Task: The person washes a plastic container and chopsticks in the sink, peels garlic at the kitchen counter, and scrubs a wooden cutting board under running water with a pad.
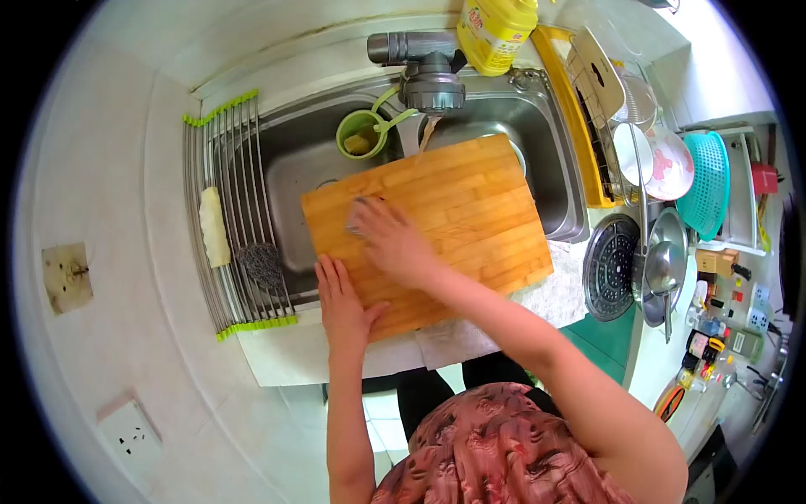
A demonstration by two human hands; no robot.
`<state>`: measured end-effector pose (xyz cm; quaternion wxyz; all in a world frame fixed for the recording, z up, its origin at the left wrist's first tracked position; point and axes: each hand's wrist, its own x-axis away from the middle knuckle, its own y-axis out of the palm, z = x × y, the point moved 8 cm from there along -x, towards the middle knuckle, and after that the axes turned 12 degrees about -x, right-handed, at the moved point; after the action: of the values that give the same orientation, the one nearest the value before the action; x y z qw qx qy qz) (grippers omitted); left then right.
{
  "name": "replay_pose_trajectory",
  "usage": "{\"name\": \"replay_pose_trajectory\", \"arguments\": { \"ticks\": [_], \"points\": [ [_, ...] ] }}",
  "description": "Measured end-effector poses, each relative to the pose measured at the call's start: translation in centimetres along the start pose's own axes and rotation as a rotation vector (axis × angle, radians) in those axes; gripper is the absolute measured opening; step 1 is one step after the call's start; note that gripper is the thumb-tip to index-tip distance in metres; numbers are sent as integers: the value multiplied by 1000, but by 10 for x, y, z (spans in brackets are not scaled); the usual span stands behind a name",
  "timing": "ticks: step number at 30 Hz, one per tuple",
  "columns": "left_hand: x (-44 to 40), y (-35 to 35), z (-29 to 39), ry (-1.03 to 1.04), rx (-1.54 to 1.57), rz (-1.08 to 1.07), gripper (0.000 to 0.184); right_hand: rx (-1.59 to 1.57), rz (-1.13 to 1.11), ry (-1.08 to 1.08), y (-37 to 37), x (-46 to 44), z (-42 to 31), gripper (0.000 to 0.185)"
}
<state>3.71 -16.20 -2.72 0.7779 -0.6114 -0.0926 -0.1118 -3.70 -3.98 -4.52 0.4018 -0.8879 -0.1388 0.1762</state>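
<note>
A wooden cutting board (470,223) lies tilted across the double sink, over its divider and front rim. My left hand (342,304) grips the board's near left corner, fingers along the edge and thumb on top. On the board's upper left part, my right hand (393,242) presses down with a small grey scrubbing pad (356,215) under its fingers. Most of that pad is hidden by the hand. From the grey faucet (433,88), a thin stream of water (428,134) falls at the board's far edge.
A green strainer cup (358,134) hangs in the left basin (294,160). The roll-up rack (231,294) carries a steel wool ball (262,267) and a pale roll-shaped item (214,227). A yellow jug (495,34) stands behind; a dish rack (588,109) is right.
</note>
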Motion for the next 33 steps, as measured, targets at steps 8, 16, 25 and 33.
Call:
{"name": "replay_pose_trajectory", "arguments": {
  "ticks": [8, 16, 25, 33],
  "points": [
    [0, 0, 2, 26, -20, 20, 114, 503, 155, 416, -102, 21, 158, 55],
    [-1, -1, 5, -12, -92, -31, 113, 114, -147, 172, -17, 2, 49, 65],
    [-12, -4, -1, 15, 15, -16, 112, 385, 112, 454, -53, -14, 120, 67],
    [-5, 6, -16, 29, 70, 34, 116, 142, 19, 16, -39, 7, 53, 47]
  ]
}}
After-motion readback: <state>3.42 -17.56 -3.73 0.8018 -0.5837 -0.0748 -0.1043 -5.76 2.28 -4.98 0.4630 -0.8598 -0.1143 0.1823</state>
